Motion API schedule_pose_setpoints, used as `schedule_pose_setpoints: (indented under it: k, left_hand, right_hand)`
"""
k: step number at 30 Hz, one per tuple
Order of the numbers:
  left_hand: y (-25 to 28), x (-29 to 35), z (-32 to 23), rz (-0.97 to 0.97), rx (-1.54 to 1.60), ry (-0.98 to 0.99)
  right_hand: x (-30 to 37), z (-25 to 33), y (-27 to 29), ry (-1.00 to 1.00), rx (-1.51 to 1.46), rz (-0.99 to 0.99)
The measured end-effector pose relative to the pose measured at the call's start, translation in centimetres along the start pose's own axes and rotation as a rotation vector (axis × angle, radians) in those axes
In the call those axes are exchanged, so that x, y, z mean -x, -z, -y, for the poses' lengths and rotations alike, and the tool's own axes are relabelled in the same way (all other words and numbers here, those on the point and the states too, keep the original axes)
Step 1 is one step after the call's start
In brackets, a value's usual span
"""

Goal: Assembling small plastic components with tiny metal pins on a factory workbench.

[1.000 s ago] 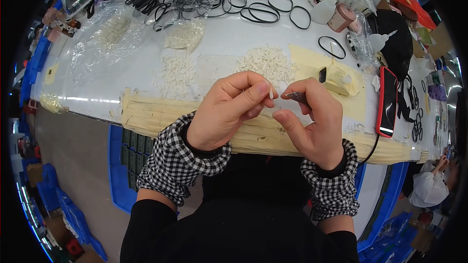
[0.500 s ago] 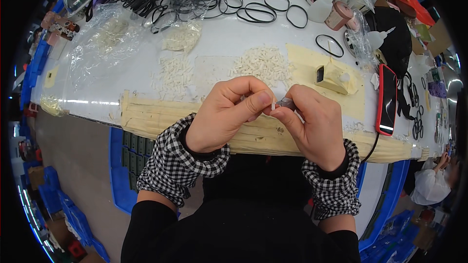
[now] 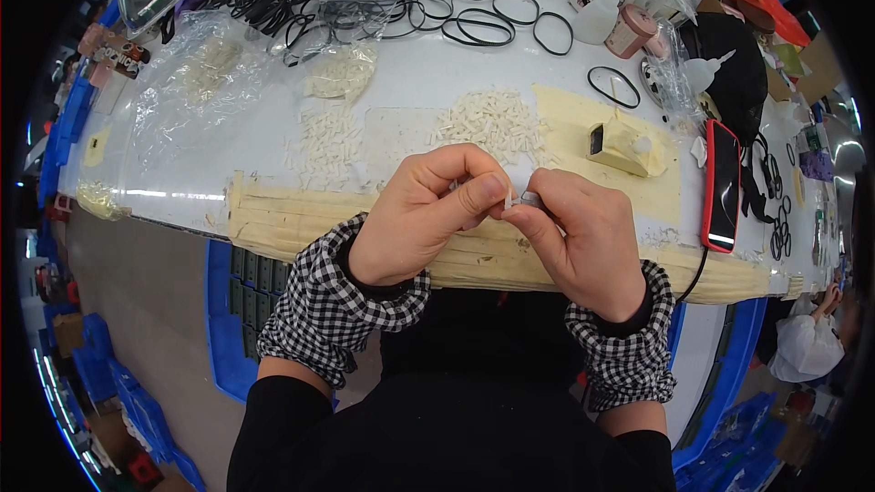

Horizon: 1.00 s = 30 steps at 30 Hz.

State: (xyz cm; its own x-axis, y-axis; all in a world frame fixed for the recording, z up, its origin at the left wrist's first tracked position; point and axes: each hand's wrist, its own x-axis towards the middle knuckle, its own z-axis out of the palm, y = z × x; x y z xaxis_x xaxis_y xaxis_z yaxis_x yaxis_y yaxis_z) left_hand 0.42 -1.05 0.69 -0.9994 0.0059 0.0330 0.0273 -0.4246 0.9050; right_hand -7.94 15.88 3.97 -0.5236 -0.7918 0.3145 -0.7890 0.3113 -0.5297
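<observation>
My left hand (image 3: 421, 216) is closed in a pinch, with a small white plastic piece (image 3: 509, 201) showing at its thumb and fingertip. My right hand (image 3: 591, 239) grips a small flat grey metal piece (image 3: 530, 199), perhaps a blade, and its tip meets the white piece. Both hands are held over the table's taped front edge (image 3: 301, 216). Just beyond them lies a heap of small white pieces (image 3: 492, 118). A flatter scatter of like pieces (image 3: 326, 146) is spread farther left.
Black rubber loops (image 3: 478, 25) and a dark tangle of them fill the back. Clear plastic bags (image 3: 205, 68) lie at left. A tape-wrapped block (image 3: 624, 150) and a red-framed phone (image 3: 723, 187) sit at right. Blue bins (image 3: 223, 328) stand below the table.
My right hand has shifted slightly, and the grey metal piece now sits at a different angle against the white piece. My left hand stays nearly still.
</observation>
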Motion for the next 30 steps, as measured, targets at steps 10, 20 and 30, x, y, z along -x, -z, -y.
schedule_pose_setpoints:
  k: [10,20,30]
  left_hand:
    - [0.0,0.1,0.0,0.013,0.002,-0.002]
    - [-0.1,-0.3,-0.2,-0.182,0.245,0.082]
    - [1.2,-0.6,0.3,-0.122,0.536,0.099]
  right_hand:
    - [0.0,0.0,-0.1,0.004,-0.02,-0.023]
    - [0.9,-1.0,0.5,-0.232,-0.168,-0.201]
    - [1.2,-2.3,-1.2,-0.25,0.044,-0.18]
